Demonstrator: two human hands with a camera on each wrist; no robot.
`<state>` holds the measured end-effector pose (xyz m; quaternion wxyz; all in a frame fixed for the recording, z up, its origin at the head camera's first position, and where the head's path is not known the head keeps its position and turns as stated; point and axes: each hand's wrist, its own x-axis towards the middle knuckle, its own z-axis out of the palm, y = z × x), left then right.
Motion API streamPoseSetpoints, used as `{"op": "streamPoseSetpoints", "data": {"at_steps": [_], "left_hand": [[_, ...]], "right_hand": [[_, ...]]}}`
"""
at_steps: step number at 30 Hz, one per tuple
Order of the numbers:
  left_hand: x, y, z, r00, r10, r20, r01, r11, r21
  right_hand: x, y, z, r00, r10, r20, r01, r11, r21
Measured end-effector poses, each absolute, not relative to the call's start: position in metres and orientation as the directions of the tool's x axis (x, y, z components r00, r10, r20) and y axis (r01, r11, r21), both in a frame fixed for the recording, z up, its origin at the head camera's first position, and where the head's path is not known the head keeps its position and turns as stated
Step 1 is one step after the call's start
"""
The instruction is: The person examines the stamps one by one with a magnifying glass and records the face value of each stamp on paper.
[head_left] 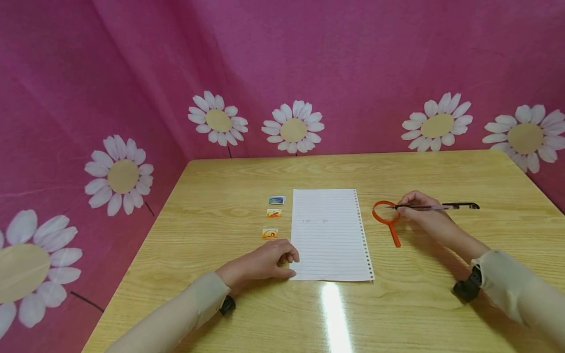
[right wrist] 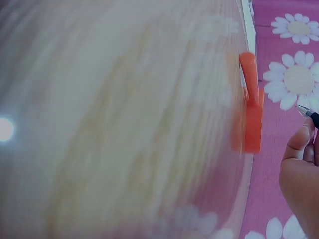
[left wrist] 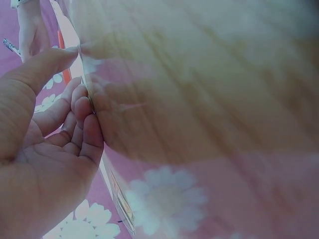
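My left hand (head_left: 265,260) rests at the lower left edge of a lined sheet of paper (head_left: 331,250), fingers loosely bent and thumb extended at the edge. Faint handwritten figures show near the sheet's upper middle. My right hand (head_left: 427,214) pinches a pen (head_left: 461,206) between thumb and fingers, its tip pointing left. In the right wrist view the metal tip of the pen (right wrist: 305,110) is bare and held above the table. An orange-red magnifying glass (head_left: 395,236) lies right of the paper, its ring overlapped by the pen tip in the head view.
Left of the paper lie three small picture stamps: a blue one (head_left: 277,200), an orange and yellow one (head_left: 274,213) and a similar one (head_left: 270,234) near my left fingers. The wooden table (head_left: 212,206) meets a pink daisy-print curtain (head_left: 353,73) at its back edge.
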<state>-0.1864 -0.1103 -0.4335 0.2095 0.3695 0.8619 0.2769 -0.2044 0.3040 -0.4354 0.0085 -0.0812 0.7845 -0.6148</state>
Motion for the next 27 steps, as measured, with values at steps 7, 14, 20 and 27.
{"op": "streamPoseSetpoints", "data": {"at_steps": [7, 14, 20, 27], "left_hand": [[-0.185, -0.111, -0.432, -0.631, 0.765, -0.128, 0.550, 0.558, 0.621], [-0.186, -0.111, -0.432, -0.629, 0.766, -0.132, 0.543, 0.555, 0.630], [-0.187, -0.111, -0.432, -0.631, 0.765, -0.128, 0.547, 0.555, 0.626], [-0.186, -0.112, -0.433, -0.622, 0.773, -0.121, 0.561, 0.548, 0.621]], "right_hand": [[-0.203, 0.319, -0.439, -0.986, -0.109, 0.123, -0.148, 0.259, -0.955], [-0.198, 0.330, -0.439, -0.988, -0.078, 0.131, -0.148, 0.273, -0.950], [-0.197, 0.336, -0.439, -0.981, -0.104, 0.161, -0.183, 0.259, -0.948], [-0.197, 0.342, -0.436, -0.973, -0.137, 0.183, -0.224, 0.406, -0.886]]}}
